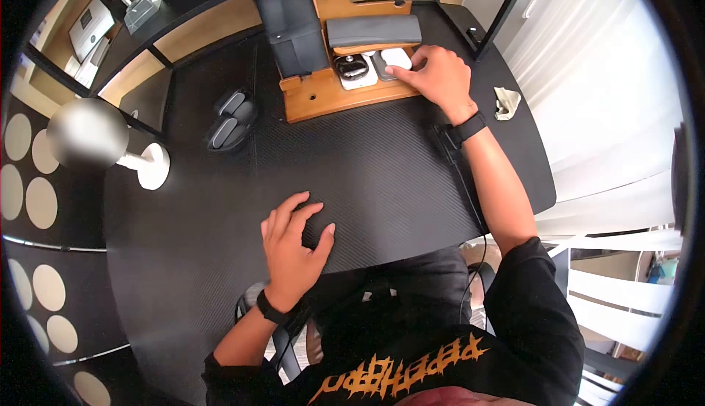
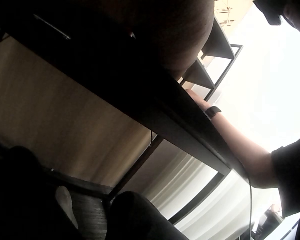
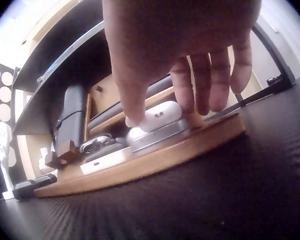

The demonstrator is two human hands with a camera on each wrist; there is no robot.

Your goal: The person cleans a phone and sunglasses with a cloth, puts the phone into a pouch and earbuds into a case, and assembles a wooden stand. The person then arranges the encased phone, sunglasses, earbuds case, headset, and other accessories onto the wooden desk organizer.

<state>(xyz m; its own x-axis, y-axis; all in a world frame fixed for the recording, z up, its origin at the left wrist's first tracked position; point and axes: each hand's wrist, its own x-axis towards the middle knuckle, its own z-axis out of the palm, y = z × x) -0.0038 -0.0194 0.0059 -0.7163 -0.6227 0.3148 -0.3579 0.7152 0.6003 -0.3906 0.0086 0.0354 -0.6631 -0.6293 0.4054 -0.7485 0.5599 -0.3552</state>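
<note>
A white earbuds case (image 1: 397, 58) sits on a grey charging pad (image 3: 162, 137) at the right end of a wooden desk organizer (image 1: 323, 101). My right hand (image 1: 443, 79) pinches the case, its thumb at the left side and the index finger at the other; in the right wrist view the remaining fingers hang beyond it. Just left of the case, a smartwatch (image 1: 352, 66) rests on a white charger (image 1: 360, 83). My left hand (image 1: 288, 243) is by the desk's near edge, fingers relaxed and holding nothing. The left wrist view shows mostly the desk's dark underside.
On the organizer stand a black wallet-like case (image 1: 292, 31) and a grey glasses case (image 1: 373, 30). Left of it lies a black tray (image 1: 232, 121) with grey objects. A white lamp (image 1: 153, 166) is at far left, a crumpled cloth (image 1: 507, 103) at right. Shelving frames the back.
</note>
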